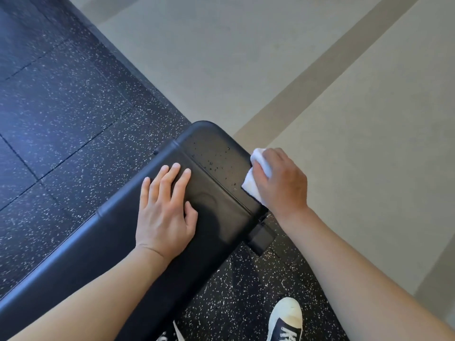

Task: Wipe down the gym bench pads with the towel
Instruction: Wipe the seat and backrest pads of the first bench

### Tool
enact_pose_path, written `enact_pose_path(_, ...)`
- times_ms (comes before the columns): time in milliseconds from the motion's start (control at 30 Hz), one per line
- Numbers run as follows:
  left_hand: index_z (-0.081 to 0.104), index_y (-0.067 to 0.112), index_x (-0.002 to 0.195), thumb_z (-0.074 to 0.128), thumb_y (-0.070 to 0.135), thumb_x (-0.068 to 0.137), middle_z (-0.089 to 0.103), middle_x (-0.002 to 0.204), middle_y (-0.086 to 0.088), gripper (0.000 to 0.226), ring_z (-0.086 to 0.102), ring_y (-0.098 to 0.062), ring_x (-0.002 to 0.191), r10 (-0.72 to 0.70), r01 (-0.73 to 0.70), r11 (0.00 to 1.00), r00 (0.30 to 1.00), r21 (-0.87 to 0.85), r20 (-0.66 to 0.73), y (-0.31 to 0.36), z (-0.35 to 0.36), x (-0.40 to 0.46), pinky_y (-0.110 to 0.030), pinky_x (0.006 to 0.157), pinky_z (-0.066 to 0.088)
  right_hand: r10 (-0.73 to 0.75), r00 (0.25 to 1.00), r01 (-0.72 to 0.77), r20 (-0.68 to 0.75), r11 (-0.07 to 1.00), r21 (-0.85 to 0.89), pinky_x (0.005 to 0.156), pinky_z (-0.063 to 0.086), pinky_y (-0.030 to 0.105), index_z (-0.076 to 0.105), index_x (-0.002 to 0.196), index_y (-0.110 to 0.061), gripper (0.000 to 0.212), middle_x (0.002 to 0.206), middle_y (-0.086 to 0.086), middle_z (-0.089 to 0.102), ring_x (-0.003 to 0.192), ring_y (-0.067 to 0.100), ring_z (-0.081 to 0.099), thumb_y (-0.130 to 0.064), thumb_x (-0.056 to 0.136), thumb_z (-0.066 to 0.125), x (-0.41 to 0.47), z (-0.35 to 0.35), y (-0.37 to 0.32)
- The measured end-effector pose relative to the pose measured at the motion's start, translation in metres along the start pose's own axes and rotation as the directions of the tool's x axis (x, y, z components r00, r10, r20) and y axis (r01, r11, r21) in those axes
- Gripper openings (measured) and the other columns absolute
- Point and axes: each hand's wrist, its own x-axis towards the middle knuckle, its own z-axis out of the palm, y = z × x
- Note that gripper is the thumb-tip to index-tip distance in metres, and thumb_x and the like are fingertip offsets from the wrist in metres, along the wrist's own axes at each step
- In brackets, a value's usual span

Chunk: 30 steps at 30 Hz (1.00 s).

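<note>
A black padded gym bench [216,217] runs diagonally from the lower left to the middle of the view. Small droplets speckle its far end pad [211,153]. My left hand [165,212] lies flat on the pad, fingers spread, holding nothing. My right hand [280,180] grips a folded white towel [253,183] and presses it against the right edge of the end pad. Part of the towel is hidden under my fingers.
Dark speckled rubber floor tiles [64,114] lie to the left and under the bench. Beige carpet [344,119] covers the right and far side. A black bracket [261,238] juts from the bench's right side. My sneaker [285,318] stands at the bottom right.
</note>
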Motion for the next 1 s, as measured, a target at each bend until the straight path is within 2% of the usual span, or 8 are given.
enact_pose_path(33, 0.049, 0.014, 0.155, 0.044, 0.029, 0.092, 0.042, 0.161, -0.01, 0.065, 0.033, -0.035, 0.154, -0.003, 0.003, 1.0, 1.0, 0.004, -0.001, 0.0, 0.0, 0.001, -0.059, 0.128, 0.02, 0.003, 1.0, -0.003, -0.029, 1.0, 0.002, 0.053, 0.043, 0.031, 0.063, 0.091, -0.016, 0.02, 0.088, -0.002, 0.06, 0.073, 0.026, 0.058, -0.034, 0.094, 0.053, 0.003, 0.004, -0.004)
enact_pose_path(100, 0.049, 0.014, 0.155, 0.044, 0.03, 0.091, 0.043, 0.161, -0.01, 0.065, 0.033, -0.034, 0.154, 0.002, -0.002, 1.0, 1.0, 0.022, 0.002, 0.0, 0.003, 0.001, -0.059, 0.128, 0.021, -0.167, 0.982, 0.161, -0.093, 0.985, -0.065, 0.05, 0.04, 0.032, 0.062, 0.085, -0.015, 0.016, 0.081, 0.001, 0.057, 0.065, 0.026, 0.053, -0.029, 0.093, 0.058, 0.001, 0.011, -0.015)
enact_pose_path(200, 0.048, 0.015, 0.155, 0.045, 0.03, 0.091, 0.042, 0.161, -0.009, 0.066, 0.033, -0.034, 0.154, 0.001, -0.001, 0.999, 1.0, 0.033, -0.001, -0.002, 0.004, 0.002, -0.059, 0.128, 0.021, -0.447, 0.894, 0.444, -0.045, 0.894, -0.064, 0.046, 0.036, 0.036, 0.056, 0.075, -0.014, 0.02, 0.072, 0.003, 0.049, 0.058, 0.025, 0.044, -0.021, 0.092, 0.064, -0.009, 0.013, -0.023)
enact_pose_path(367, 0.048, 0.015, 0.156, 0.046, 0.03, 0.09, 0.043, 0.161, -0.009, 0.067, 0.034, -0.034, 0.154, 0.017, -0.017, 0.998, 1.0, 0.055, -0.007, -0.003, 0.004, 0.002, -0.059, 0.128, 0.02, -0.648, 0.759, 0.649, 0.059, 0.761, 0.006, 0.049, 0.037, 0.036, 0.062, 0.079, -0.014, 0.014, 0.074, 0.001, 0.051, 0.06, 0.024, 0.044, -0.017, 0.093, 0.063, 0.011, 0.001, -0.003)
enact_pose_path(500, 0.048, 0.015, 0.156, 0.049, 0.028, 0.089, 0.043, 0.161, -0.01, 0.068, 0.034, -0.035, 0.155, 0.021, -0.02, 0.999, 0.999, 0.042, -0.024, -0.002, 0.003, 0.003, -0.058, 0.129, 0.019, -0.604, 0.793, 0.602, 0.079, 0.797, 0.049, 0.046, 0.038, 0.037, 0.053, 0.075, -0.015, 0.018, 0.074, 0.0, 0.046, 0.06, 0.022, 0.038, -0.012, 0.092, 0.06, -0.007, -0.01, 0.005)
enact_pose_path(633, 0.049, 0.014, 0.155, 0.048, 0.028, 0.089, 0.043, 0.162, -0.011, 0.068, 0.034, -0.036, 0.155, 0.016, -0.015, 0.999, 1.0, 0.039, -0.013, -0.003, 0.004, 0.003, -0.059, 0.128, 0.02, -0.534, 0.843, 0.535, 0.06, 0.845, 0.002, 0.047, 0.038, 0.034, 0.061, 0.075, -0.012, 0.029, 0.073, 0.0, 0.05, 0.059, 0.023, 0.045, -0.024, 0.099, 0.05, -0.003, -0.003, -0.004)
enact_pose_path(800, 0.05, 0.014, 0.155, 0.047, 0.029, 0.089, 0.044, 0.162, -0.012, 0.068, 0.033, -0.035, 0.155, 0.012, -0.012, 1.0, 1.0, 0.029, -0.008, -0.003, 0.004, 0.003, -0.059, 0.129, 0.019, -0.551, 0.831, 0.555, 0.075, 0.831, -0.042, 0.049, 0.04, 0.032, 0.065, 0.086, -0.013, 0.018, 0.082, 0.001, 0.06, 0.063, 0.025, 0.055, -0.028, 0.095, 0.062, 0.039, 0.026, -0.049)
enact_pose_path(1000, 0.049, 0.014, 0.155, 0.047, 0.029, 0.088, 0.043, 0.163, -0.011, 0.069, 0.033, -0.034, 0.156, 0.014, -0.014, 0.999, 1.0, 0.042, -0.003, -0.002, 0.003, 0.003, -0.058, 0.129, 0.019, -0.489, 0.871, 0.49, 0.047, 0.872, -0.015, 0.052, 0.028, 0.031, 0.064, 0.081, -0.014, 0.017, 0.078, 0.004, 0.063, 0.062, 0.032, 0.062, -0.026, 0.083, 0.076, 0.119, 0.086, -0.134)
